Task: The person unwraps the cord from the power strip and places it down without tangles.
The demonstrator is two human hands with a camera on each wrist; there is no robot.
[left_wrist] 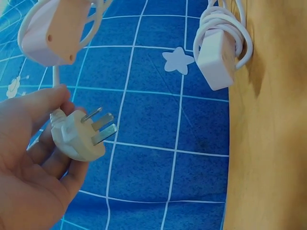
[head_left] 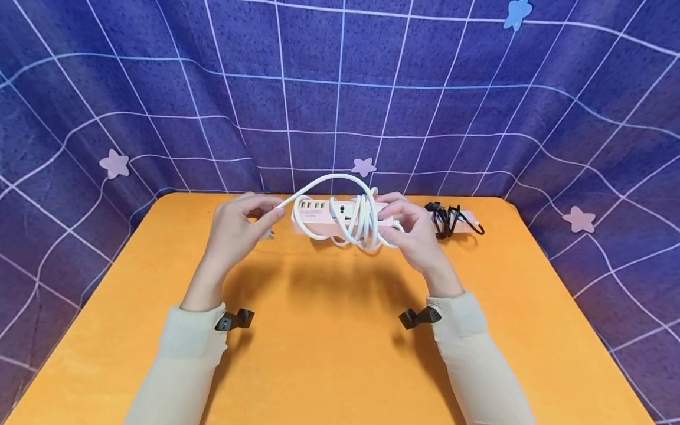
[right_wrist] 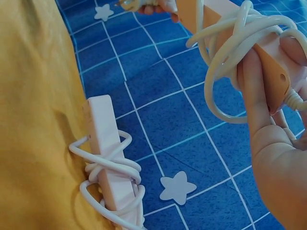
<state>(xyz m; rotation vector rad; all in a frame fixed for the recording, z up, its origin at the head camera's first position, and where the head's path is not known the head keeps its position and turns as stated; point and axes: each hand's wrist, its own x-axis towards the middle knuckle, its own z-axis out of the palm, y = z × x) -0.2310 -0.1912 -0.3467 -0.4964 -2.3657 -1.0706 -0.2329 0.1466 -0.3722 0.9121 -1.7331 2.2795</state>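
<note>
One pink power strip [head_left: 321, 223] is held up off the orange table [head_left: 319, 360], with a white cord [head_left: 366, 223] looped several times round its right half; the left hand [head_left: 234, 224] has thumb and forefinger pinched together on that cord, left of the strip; the right hand [head_left: 417, 236] has its fingers clamped round the strip's right end. The head view shows the upper face, with four small ports [head_left: 312, 205] and a socket [head_left: 342, 210]; the right wrist view gives the underside, with a screw hole [right_wrist: 282, 77] near a ribbed sleeve [right_wrist: 293, 99]; the left wrist view alone shows the plug [left_wrist: 76, 136] clearly, its three prongs [left_wrist: 105, 134] pointing away from the palm; from the head it is mostly hidden. Both wrist views show a white-corded strip [right_wrist: 101, 124] on the table, which I cannot make out from the head; only the head view shows a black-corded strip [head_left: 464, 221], beyond the right hand; past the table hangs blue gridded cloth [head_left: 313, 109] with star shapes [head_left: 363, 167].
</note>
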